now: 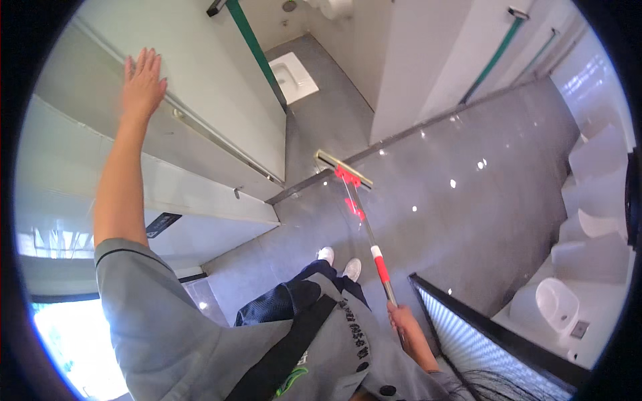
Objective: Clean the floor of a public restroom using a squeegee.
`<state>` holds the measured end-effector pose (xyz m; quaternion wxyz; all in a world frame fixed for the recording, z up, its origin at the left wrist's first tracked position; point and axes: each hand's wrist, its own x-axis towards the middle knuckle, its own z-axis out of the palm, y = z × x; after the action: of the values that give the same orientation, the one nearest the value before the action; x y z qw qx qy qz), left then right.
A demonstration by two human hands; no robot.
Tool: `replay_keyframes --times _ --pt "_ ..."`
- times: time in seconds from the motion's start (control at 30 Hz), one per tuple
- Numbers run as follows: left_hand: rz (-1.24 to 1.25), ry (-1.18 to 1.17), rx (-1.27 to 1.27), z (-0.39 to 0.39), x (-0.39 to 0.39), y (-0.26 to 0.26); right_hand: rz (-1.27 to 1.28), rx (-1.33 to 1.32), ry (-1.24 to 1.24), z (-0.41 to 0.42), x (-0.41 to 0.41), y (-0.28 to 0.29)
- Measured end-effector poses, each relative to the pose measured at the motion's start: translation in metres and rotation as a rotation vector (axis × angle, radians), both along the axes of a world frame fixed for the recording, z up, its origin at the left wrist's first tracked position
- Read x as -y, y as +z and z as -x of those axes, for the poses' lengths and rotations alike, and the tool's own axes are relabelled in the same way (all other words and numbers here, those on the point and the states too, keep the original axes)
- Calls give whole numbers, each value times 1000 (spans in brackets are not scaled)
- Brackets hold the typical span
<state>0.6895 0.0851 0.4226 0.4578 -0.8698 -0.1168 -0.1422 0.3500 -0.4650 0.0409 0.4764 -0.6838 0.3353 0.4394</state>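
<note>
My left hand (142, 87) is stretched out flat with nothing in it, against the pale door (215, 95) of a toilet stall, near the door's edge. In my right hand (406, 323) is the metal handle of a long mop (369, 235) with red fittings. The mop's narrow, pale yellowish head (346, 171) is at the dark sill (301, 185) of the stall doorway; whether it touches the floor I cannot tell. Inside the stall, a white squat toilet (296, 77) is set into the grey floor.
Shiny grey floor (451, 200) runs along more stall doors with green edging (494, 60). White urinals (556, 303) line the right wall. A black-framed panel (481, 321) stands close at my right. A white wall with a dark sign (163, 224) is at my left.
</note>
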Motion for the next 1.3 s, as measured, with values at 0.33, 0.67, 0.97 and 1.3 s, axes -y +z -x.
replay_keyframes --times 0.33,0.67,0.97,1.3 --pt "103 -92 47 -30 -10 -18 -239 339 -68 -354 -140 -37" --pt "205 -202 160 -44 -19 -31 122 342 476 -409 -244 -112" --pt "235 -215 256 -54 -11 -21 445 95 701 -151 -50 -17" --pt "381 -277 375 -59 -24 -25 157 171 794 -154 14 118"
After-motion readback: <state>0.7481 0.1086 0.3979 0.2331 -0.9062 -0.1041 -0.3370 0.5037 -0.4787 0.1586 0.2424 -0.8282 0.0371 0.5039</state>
